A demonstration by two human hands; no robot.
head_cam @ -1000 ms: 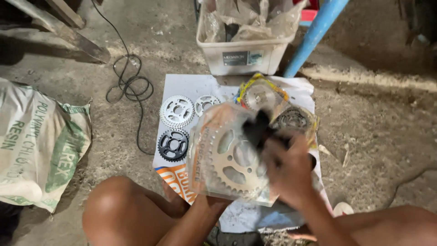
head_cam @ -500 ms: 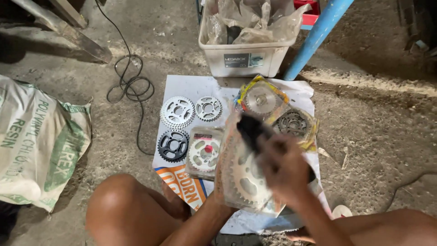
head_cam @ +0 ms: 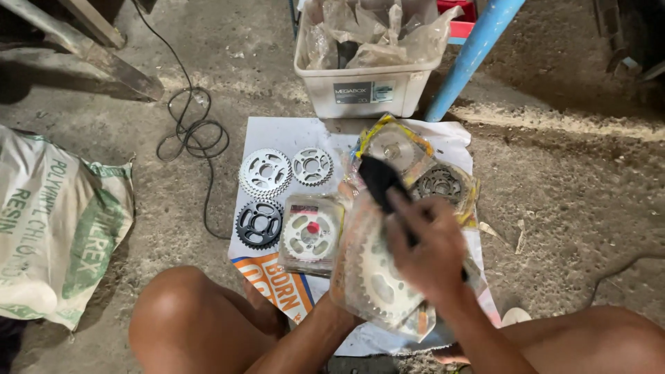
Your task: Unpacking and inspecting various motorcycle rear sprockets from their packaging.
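Bagged sprocket (head_cam: 377,280) rests in the left hand, while the right hand (head_cam: 426,242) grips a black brush (head_cam: 377,179).

the wrapped sprocket (head_cam: 379,280) is a large, pale toothed disc with cut-out openings, sealed in clear, glossy plastic with orange print along its edge. it sits just right of the frame's centre, in the lower half, tilted up off the sheet below, its lower edge near the bottom of the frame. the black brush (head_cam: 379,181) is dark and blurred; its head lies against the upper edge of the wrap, pointing to the upper left.
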